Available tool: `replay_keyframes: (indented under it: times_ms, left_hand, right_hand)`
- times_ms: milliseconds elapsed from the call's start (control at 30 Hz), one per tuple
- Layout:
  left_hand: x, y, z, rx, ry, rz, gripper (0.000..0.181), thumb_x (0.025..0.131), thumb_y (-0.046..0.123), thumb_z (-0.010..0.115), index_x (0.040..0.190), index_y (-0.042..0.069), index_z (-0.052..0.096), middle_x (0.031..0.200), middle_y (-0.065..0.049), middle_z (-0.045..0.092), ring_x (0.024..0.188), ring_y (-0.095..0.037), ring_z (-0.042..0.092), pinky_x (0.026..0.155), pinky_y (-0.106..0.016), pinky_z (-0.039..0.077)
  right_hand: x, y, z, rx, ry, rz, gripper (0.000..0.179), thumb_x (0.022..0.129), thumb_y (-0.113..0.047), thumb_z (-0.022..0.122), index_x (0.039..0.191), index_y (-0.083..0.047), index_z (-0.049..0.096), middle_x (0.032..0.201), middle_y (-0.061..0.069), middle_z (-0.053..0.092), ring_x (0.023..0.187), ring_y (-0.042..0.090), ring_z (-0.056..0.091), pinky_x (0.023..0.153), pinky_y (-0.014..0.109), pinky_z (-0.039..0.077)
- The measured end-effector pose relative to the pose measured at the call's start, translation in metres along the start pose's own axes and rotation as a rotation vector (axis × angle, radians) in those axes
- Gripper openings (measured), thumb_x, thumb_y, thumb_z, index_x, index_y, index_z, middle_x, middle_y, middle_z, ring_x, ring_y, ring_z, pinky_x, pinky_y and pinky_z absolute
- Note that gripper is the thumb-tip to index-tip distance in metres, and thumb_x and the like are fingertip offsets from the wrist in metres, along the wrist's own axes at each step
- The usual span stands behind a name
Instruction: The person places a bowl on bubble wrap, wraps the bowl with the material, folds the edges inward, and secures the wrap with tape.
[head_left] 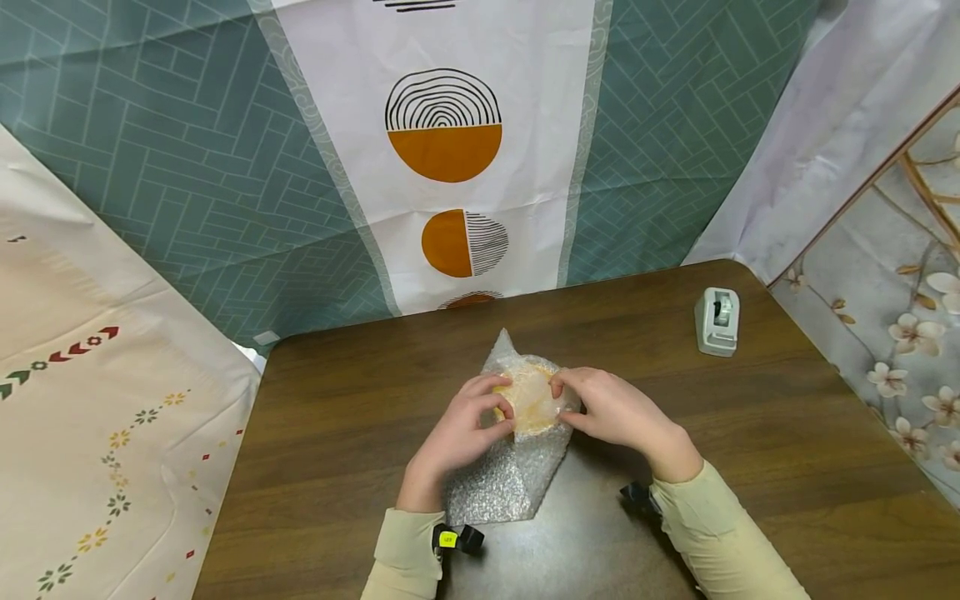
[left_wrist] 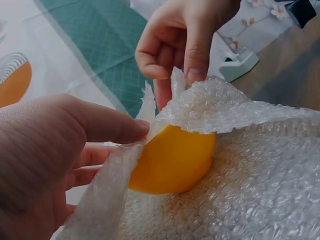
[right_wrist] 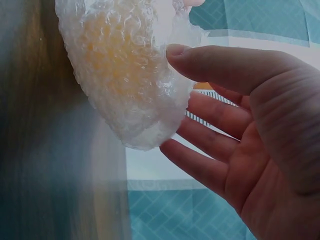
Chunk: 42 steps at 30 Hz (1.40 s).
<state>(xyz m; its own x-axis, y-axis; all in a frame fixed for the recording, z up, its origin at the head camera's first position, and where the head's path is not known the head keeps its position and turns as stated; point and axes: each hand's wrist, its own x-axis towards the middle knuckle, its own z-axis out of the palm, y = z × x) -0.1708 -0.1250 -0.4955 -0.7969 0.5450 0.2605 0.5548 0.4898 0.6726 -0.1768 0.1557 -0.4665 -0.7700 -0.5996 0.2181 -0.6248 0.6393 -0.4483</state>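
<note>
A sheet of bubble wrap (head_left: 495, 487) lies on the table, folded up around a smooth, rounded yellow object (left_wrist: 175, 162). Through a gap in the wrap, the left wrist view shows the bare yellow side; the rest sits behind the plastic. My left hand (head_left: 461, 425) pinches a wrap edge between thumb and fingers on the left of the bundle. From the right, my right hand (head_left: 618, 412) holds the folded wrap, thumb on the near face and fingers behind it, as the right wrist view shows (right_wrist: 215, 115).
A pale tape dispenser (head_left: 717, 321) stands at the back right of the brown wooden table (head_left: 337, 433). Patterned cloths hang behind the table and at both sides. One pointed wrap corner sticks out beyond the bundle, toward the back.
</note>
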Motion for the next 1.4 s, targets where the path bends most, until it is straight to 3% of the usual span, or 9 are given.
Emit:
replay_keyframes:
  times_ms: [233,400,500,600,700,833,1033,1200,1400]
  left_hand:
    - [0.000,0.003,0.002,0.011,-0.008,-0.025,0.012,0.093,0.014,0.080,0.088,0.018,0.070,0.149,-0.013,0.061,0.150,-0.034,0.042,0.121,-0.059,0.032]
    - [0.000,0.003,0.003,0.027,-0.016,-0.026,0.010,0.095,0.015,0.079,0.090,0.019,0.070,0.149,-0.012,0.060,0.151,-0.035,0.040,0.121,-0.059,0.031]
    - [0.001,0.003,0.005,0.039,-0.030,-0.032,0.009,0.097,0.016,0.077,0.091,0.018,0.071,0.151,-0.013,0.059,0.152,-0.035,0.039,0.121,-0.060,0.030]
    - [0.002,0.003,0.005,0.054,-0.035,-0.035,0.008,0.097,0.015,0.077,0.092,0.018,0.071,0.151,-0.013,0.059,0.152,-0.035,0.039,0.121,-0.060,0.030]
    - [0.003,0.004,0.006,0.072,-0.038,-0.044,0.009,0.098,0.016,0.076,0.092,0.018,0.070,0.151,-0.013,0.058,0.153,-0.035,0.038,0.121,-0.060,0.030]
    - [0.003,0.005,0.006,0.086,-0.048,-0.066,0.009,0.099,0.018,0.074,0.092,0.019,0.070,0.153,-0.012,0.057,0.154,-0.034,0.036,0.122,-0.060,0.029]
    - [0.001,0.005,0.006,0.076,-0.058,-0.087,0.011,0.102,0.022,0.071,0.092,0.019,0.075,0.154,-0.011,0.056,0.155,-0.033,0.034,0.123,-0.059,0.028]
    - [0.002,0.005,0.006,0.083,-0.080,-0.086,0.016,0.104,0.026,0.069,0.096,0.017,0.079,0.157,-0.011,0.053,0.157,-0.032,0.031,0.123,-0.061,0.025]
    - [0.000,0.004,0.005,0.088,-0.102,-0.093,0.021,0.105,0.027,0.067,0.098,0.015,0.082,0.161,-0.008,0.050,0.160,-0.031,0.026,0.124,-0.064,0.022]
  right_hand:
    - [-0.001,-0.001,0.000,0.051,-0.001,0.040,0.065,0.089,-0.008,0.086,0.145,-0.007,0.054,0.133,0.011,0.069,0.113,0.025,0.070,0.094,0.046,0.058]
    - [0.000,-0.001,0.001,0.052,0.001,0.039,0.081,0.090,-0.007,0.084,0.160,-0.009,0.044,0.150,0.015,0.060,0.118,0.025,0.068,0.098,0.047,0.056]
    - [-0.001,-0.001,0.001,0.012,-0.001,0.006,0.076,0.092,-0.007,0.082,0.160,-0.011,0.049,0.158,0.015,0.053,0.096,0.017,0.069,0.089,0.041,0.057]
    - [-0.002,-0.001,0.002,-0.048,-0.008,-0.027,0.065,0.094,-0.005,0.076,0.156,-0.012,0.057,0.161,0.015,0.050,0.084,0.013,0.062,0.079,0.035,0.053]
    - [-0.002,-0.002,0.002,-0.088,-0.016,-0.037,0.060,0.093,0.001,0.067,0.151,-0.012,0.063,0.162,0.014,0.050,0.104,0.021,0.070,0.081,0.038,0.055]
    - [-0.002,-0.005,0.002,-0.124,-0.037,-0.026,0.056,0.092,0.006,0.062,0.145,-0.009,0.069,0.161,0.013,0.052,0.135,0.033,0.061,0.097,0.050,0.056]
    - [-0.001,-0.007,0.006,-0.163,-0.053,-0.039,0.043,0.095,0.004,0.065,0.137,-0.006,0.074,0.156,0.011,0.058,0.136,0.034,0.059,0.107,0.051,0.052]
    - [0.000,-0.007,0.012,-0.188,-0.054,-0.089,0.043,0.093,0.007,0.063,0.133,-0.003,0.076,0.150,0.011,0.063,0.142,0.039,0.054,0.116,0.052,0.043]
    - [0.000,-0.010,0.016,-0.189,-0.069,-0.113,0.046,0.089,0.008,0.061,0.129,-0.005,0.078,0.144,0.011,0.068,0.148,0.047,0.044,0.118,0.062,0.038]
